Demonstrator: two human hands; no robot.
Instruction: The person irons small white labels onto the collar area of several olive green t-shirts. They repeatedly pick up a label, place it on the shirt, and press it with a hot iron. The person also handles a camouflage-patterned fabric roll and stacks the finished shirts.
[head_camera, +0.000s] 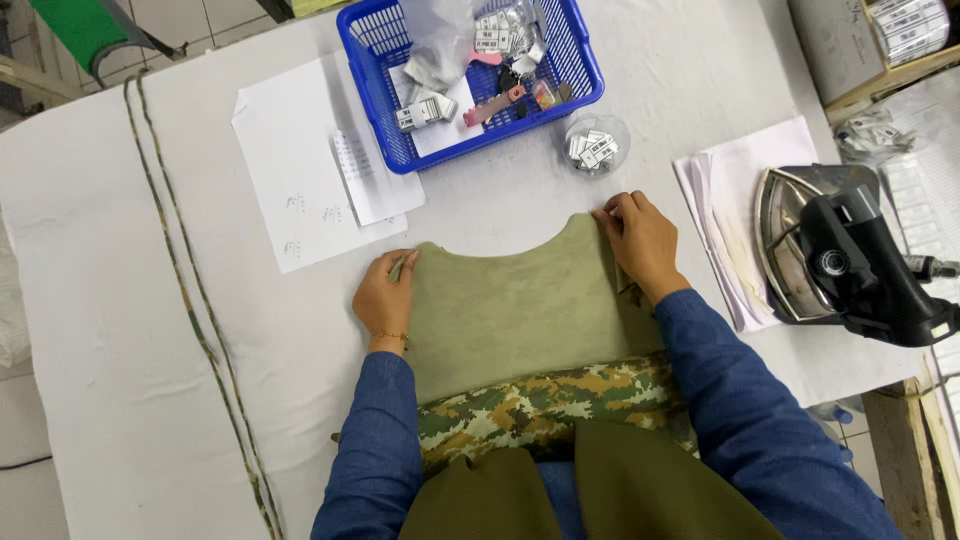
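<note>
Pinching the olive fabric piece (510, 310) at its two upper corners, left hand (385, 298) and right hand (640, 240) hold it flat on the white table (120, 300), near a blue basket (375, 120).

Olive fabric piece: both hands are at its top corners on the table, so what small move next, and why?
Probably smooth the olive fabric piece flat, sliding the left hand and right hand outward. Both only pinch its top corners, it lies spread on the white table, and the iron sits off to the right.
</note>
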